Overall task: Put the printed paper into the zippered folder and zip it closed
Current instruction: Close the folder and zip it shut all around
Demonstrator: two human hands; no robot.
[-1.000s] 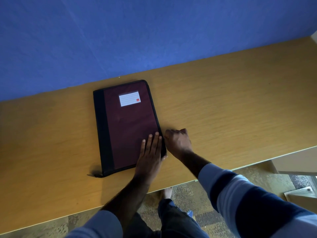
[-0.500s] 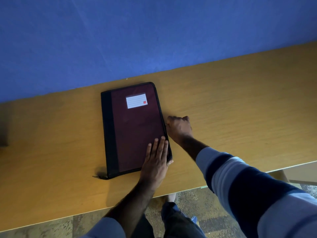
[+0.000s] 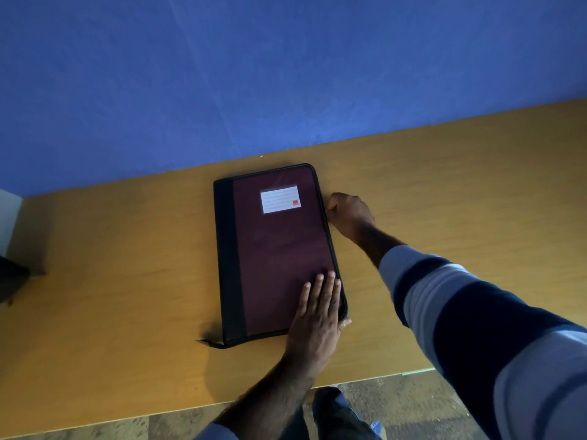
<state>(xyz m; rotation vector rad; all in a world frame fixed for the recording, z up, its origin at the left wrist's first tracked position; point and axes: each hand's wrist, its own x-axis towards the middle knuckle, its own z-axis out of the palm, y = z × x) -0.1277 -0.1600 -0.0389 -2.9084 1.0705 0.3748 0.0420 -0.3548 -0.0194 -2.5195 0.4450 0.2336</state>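
Observation:
A maroon zippered folder [image 3: 279,249] with a black spine and a white label lies closed and flat on the wooden table [image 3: 127,265]. My left hand [image 3: 317,319] presses flat on the folder's near right corner, fingers spread. My right hand [image 3: 349,214] is closed at the folder's right edge, about a third of the way down from the far corner, pinching what looks like the zipper pull, which is hidden by the fingers. The printed paper is not visible. A short zipper tail [image 3: 209,342] sticks out at the near left corner.
A blue wall [image 3: 254,74] rises right behind the table's far edge. A dark object [image 3: 12,281] sits at the far left of the table. The table's near edge runs just below my left wrist, with patterned floor beneath.
My right hand has slid along the folder's right edge from the near corner toward the far end. My left hand stays pressed on the near right corner.

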